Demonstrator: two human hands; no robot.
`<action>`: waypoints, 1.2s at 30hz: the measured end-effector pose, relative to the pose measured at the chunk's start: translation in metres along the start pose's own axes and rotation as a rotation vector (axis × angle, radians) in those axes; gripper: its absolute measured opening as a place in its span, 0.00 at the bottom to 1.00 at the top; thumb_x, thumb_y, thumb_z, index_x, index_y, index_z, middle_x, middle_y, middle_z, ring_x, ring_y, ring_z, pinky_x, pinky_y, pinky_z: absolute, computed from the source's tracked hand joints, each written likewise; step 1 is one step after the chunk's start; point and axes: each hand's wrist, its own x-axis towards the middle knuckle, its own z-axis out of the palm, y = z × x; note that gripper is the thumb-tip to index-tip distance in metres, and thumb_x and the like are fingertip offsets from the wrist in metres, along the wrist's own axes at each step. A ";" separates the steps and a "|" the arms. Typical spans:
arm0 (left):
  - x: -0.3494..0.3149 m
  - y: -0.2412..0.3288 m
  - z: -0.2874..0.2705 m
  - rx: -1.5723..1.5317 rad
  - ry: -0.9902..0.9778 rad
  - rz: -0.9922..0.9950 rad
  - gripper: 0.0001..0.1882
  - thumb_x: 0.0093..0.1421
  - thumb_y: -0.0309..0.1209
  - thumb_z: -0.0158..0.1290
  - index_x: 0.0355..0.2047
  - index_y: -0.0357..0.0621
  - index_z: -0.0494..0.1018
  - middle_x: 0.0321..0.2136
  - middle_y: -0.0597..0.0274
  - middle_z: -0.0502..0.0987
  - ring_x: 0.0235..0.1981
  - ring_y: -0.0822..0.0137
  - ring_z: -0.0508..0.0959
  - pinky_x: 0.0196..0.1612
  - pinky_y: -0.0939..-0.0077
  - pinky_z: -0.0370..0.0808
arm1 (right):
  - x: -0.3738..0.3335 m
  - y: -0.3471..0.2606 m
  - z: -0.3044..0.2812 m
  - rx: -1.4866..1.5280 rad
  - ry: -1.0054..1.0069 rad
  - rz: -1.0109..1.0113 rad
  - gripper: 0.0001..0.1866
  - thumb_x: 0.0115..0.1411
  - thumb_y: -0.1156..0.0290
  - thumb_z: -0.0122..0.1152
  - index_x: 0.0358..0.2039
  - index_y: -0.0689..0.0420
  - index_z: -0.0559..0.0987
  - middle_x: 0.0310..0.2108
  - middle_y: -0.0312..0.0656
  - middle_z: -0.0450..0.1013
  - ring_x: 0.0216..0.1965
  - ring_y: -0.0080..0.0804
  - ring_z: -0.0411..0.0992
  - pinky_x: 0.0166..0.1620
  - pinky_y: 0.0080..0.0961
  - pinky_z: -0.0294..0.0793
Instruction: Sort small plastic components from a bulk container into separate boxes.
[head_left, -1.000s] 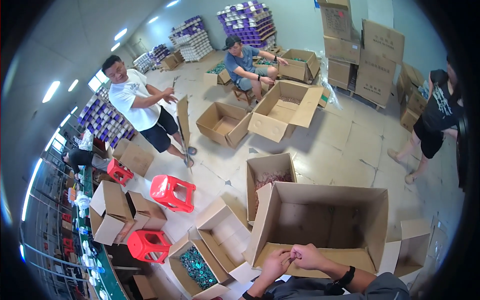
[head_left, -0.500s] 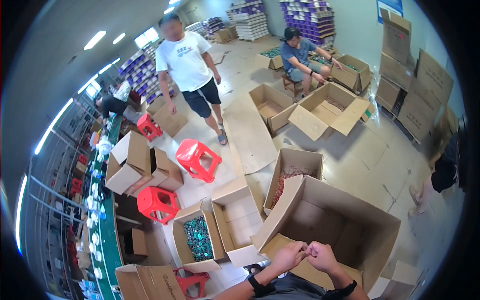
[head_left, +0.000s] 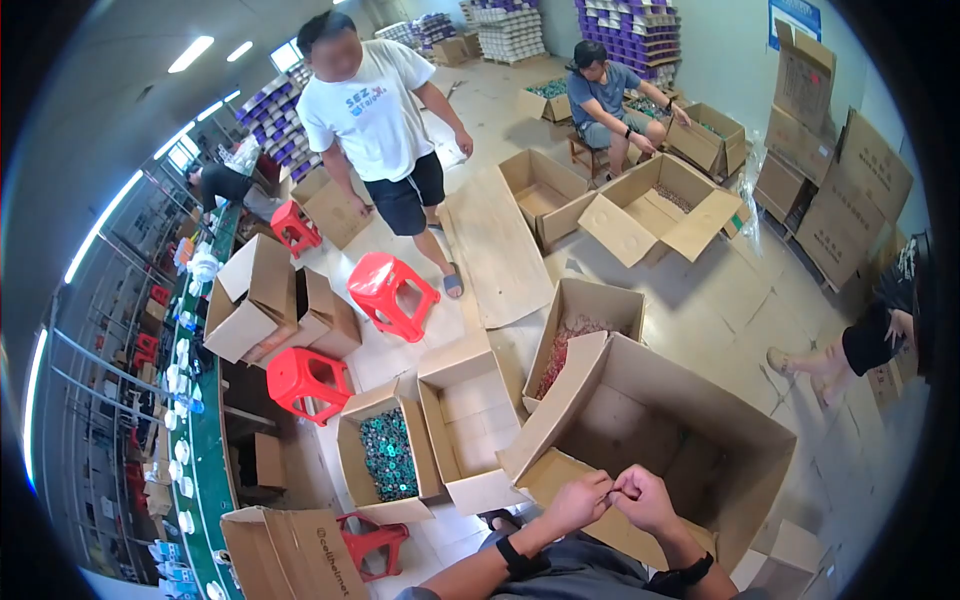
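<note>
My left hand and my right hand meet over the near flap of a large open cardboard box. Both are closed, fingertips pinched together at one spot. A small dark thing shows between the fingertips, too tiny to name. Beyond the large box's left edge stands a narrower carton with small red pieces inside. Farther left, another carton holds many small teal and dark ring-shaped pieces. Between those two cartons is an open carton whose bare bottom shows.
Red plastic stools stand at the left, near stacked cartons and a long green workbench. A person in a white shirt walks beyond them. Another person sits among open boxes at the back. Someone's legs show at the right.
The white-shirted person has come nearer. The person at the right edge has stepped farther into view. My hands stay together over the box, their fingertips shifted slightly. The view has tilted a little.
</note>
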 end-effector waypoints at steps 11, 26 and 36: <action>0.005 0.018 -0.009 -0.010 0.145 -0.084 0.06 0.56 0.32 0.63 0.33 0.46 0.81 0.28 0.57 0.77 0.28 0.51 0.79 0.30 0.62 0.76 | -0.005 0.027 0.007 -0.300 0.170 -0.229 0.11 0.52 0.82 0.65 0.36 0.61 0.79 0.32 0.43 0.75 0.31 0.31 0.77 0.32 0.25 0.75; -0.011 0.015 -0.031 0.005 0.225 -0.160 0.11 0.55 0.31 0.67 0.23 0.38 0.77 0.21 0.55 0.76 0.22 0.56 0.76 0.26 0.64 0.71 | -0.012 0.023 0.004 0.029 0.457 -0.055 0.05 0.58 0.74 0.67 0.30 0.61 0.82 0.27 0.40 0.81 0.26 0.19 0.76 0.33 0.20 0.75; 0.005 0.015 -0.038 -0.086 0.302 -0.237 0.07 0.60 0.21 0.57 0.39 0.36 0.80 0.28 0.52 0.80 0.30 0.54 0.81 0.36 0.65 0.78 | 0.001 0.006 -0.033 0.548 0.358 0.134 0.06 0.66 0.70 0.62 0.37 0.58 0.78 0.35 0.37 0.80 0.34 0.19 0.77 0.35 0.17 0.73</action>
